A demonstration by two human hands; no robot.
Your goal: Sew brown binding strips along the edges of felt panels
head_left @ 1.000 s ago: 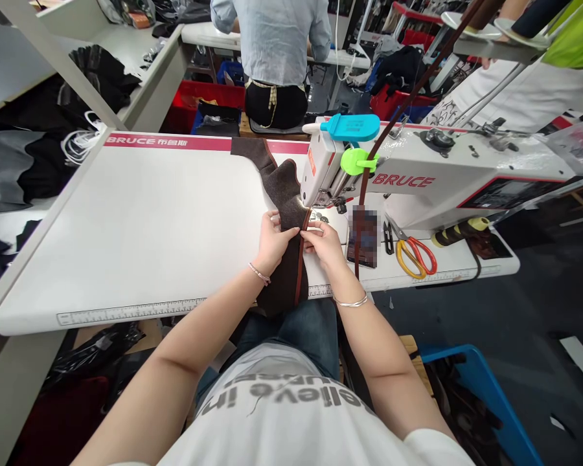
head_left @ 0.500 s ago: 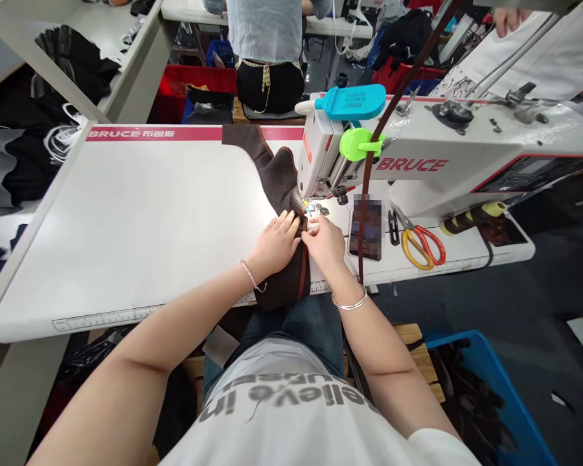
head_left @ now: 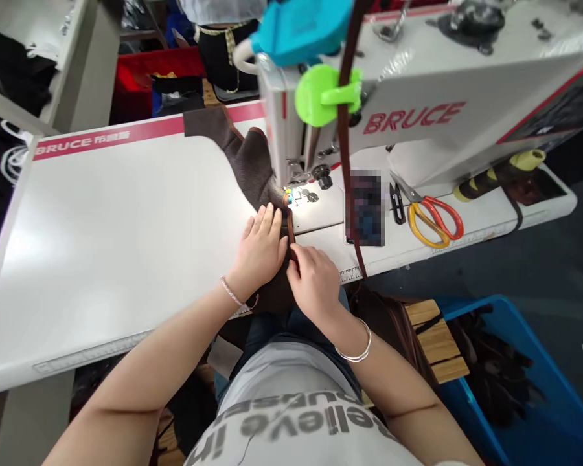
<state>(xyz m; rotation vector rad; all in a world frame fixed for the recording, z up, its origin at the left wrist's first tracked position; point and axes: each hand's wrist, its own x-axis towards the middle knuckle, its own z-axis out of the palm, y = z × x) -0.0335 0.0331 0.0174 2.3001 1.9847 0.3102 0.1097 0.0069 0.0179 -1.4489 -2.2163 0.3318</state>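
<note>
A dark brown fabric piece lies on the white sewing table, its far end over the red band along the back edge and its near part running down under the hands toward the person's lap. A reddish-brown binding follows its right edge, which passes close by the needle area (whether the cloth sits under the presser foot is too small to tell). The left hand rests palm down on the fabric, fingers extended and nearly together, pressing it flat rather than gripping it. The right hand is curled just beside it, with thumb and forefinger narrowly apart at the fabric's bound edge; I cannot tell whether they pinch the cloth. Above the work stands the white sewing machine, with a turquoise attachment and a lime-green clip at its head, and a long brown strip hanging down in front. To the right, in turn, lie a pixelated rectangular object, black snips, scissors with one yellow and one red handle, and a cone of dark thread. Below on the right, a blue bin holding dark pieces stands beside a slatted wooden seat. Beyond the table, a seated co-worker is partly visible near a red bin.
</note>
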